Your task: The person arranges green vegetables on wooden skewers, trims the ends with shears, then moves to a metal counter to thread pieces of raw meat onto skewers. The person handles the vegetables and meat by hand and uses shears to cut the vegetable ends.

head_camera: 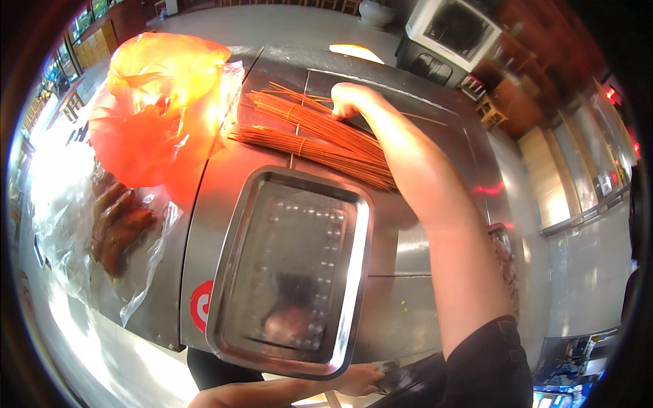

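Note:
My right hand reaches across the metal table with its fingers curled down at a few loose thin sticks. Its fingertips are hidden, so a grip on them cannot be made out. Beside it lie two bundles of thin wooden skewers, the farther bundle and the nearer bundle, each with a band around it; my forearm covers their right ends. In front of me a rectangular stainless steel tray holds no food and overhangs the near edge. Below that edge, my left hand is low by dark clothing, partly hidden by the tray.
An orange-red plastic bag stands at the left of the stainless table. Nearer, a clear plastic bag holds brown meat pieces. Another tray of food shows behind my right arm. An air cooler stands beyond the table.

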`<state>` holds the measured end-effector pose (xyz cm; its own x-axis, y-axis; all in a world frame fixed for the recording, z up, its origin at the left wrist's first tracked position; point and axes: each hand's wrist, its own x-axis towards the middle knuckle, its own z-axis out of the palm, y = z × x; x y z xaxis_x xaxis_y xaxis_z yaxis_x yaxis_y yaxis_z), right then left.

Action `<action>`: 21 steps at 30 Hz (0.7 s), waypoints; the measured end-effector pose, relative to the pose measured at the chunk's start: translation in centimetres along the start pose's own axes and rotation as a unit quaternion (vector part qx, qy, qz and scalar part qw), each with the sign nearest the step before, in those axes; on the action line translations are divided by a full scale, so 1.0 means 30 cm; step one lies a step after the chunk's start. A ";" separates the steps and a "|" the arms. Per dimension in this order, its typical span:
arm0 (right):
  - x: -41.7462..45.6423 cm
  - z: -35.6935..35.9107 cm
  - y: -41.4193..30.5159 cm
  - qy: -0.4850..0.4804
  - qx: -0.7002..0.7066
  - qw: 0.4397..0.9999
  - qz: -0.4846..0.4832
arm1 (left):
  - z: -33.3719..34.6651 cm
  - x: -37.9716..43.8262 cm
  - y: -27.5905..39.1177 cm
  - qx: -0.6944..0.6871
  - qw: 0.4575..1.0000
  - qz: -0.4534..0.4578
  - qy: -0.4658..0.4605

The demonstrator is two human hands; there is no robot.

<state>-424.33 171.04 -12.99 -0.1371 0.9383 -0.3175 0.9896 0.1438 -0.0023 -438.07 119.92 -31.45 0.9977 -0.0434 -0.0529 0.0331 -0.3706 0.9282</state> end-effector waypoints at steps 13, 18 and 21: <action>-0.214 -0.113 0.085 0.192 0.021 0.980 0.039 | -0.041 -0.034 0.128 0.213 0.976 0.034 -0.021; -0.141 -0.036 0.068 0.087 0.015 0.996 0.022 | -0.078 -0.041 0.135 0.200 0.979 0.036 -0.003; -0.066 -0.011 0.069 0.031 -0.003 0.999 0.020 | -0.084 -0.031 0.111 0.170 0.985 0.027 0.004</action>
<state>-422.03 169.58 -12.05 -0.1008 0.9611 -0.2572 0.9940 0.1081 0.0141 -438.73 121.06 -27.38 0.9979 -0.0643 -0.0032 -0.0399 -0.6571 0.7527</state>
